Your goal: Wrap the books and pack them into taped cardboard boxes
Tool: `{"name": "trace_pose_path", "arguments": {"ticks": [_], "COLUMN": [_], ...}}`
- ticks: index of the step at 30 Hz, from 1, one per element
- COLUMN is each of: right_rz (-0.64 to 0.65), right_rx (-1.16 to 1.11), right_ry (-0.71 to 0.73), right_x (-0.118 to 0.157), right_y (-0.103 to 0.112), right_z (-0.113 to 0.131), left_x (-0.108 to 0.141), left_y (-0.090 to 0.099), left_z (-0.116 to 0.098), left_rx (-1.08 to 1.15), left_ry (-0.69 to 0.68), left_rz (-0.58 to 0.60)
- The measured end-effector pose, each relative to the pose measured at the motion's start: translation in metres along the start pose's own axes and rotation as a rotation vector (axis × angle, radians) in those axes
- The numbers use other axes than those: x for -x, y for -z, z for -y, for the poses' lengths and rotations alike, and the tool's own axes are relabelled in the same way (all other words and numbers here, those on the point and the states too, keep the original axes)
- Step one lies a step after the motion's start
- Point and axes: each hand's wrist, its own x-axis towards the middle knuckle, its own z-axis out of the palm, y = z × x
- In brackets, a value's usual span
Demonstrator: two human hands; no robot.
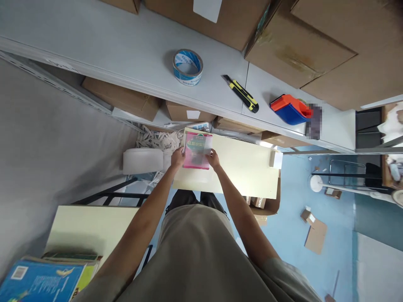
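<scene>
A pink book with a translucent sheet or cover over it (197, 153) lies at the left part of a cream tabletop (245, 163). My left hand (178, 158) grips the book's left edge, thumb on top. At its right edge, my right hand (213, 159) holds it with the thumb over the front; the fingers beneath are hidden. Just beyond the tabletop, partly covered by the shelf, shows a small blue and white printed item (201, 126).
A grey shelf (141, 54) above bears a tape roll (187, 68), a yellow-black cutter (242, 94), a red-blue tape dispenser (291, 110) and cartons (292, 46). A white roll (143, 161) is left of the tabletop; blue books (40, 279) lie at lower left.
</scene>
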Motion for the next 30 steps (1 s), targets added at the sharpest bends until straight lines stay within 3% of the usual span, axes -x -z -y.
{"name": "trace_pose_path", "arguments": {"ticks": [5,10,14,19,23,30], "right_rz": [-0.072,0.004,0.195,0.522,0.756,0.995], "right_rx": [0.026,-0.008,-0.010,-0.006,0.023,0.070], "right_ry": [-0.057,0.066,0.179,0.320,0.351,0.382], "right_x": [0.037,0.086,0.120,0.167,0.209,0.273], "right_y": [0.018,0.027,0.022,0.000,-0.021,-0.039], "right_z": [0.007,0.016,0.014,-0.002,-0.013,-0.006], "left_x": [0.030,0.098,0.172,0.275,0.352,0.449], "left_y": [0.004,0.007,0.005,-0.006,-0.014,-0.019], "left_z": [0.006,0.013,0.020,0.035,0.053,0.078], "left_rx": [0.081,0.241,0.494,0.716,0.789,0.916], "left_ry": [-0.004,-0.030,-0.081,0.006,0.081,0.175], "left_rz": [-0.032,-0.153,-0.226,-0.400,-0.572,-0.849]}}
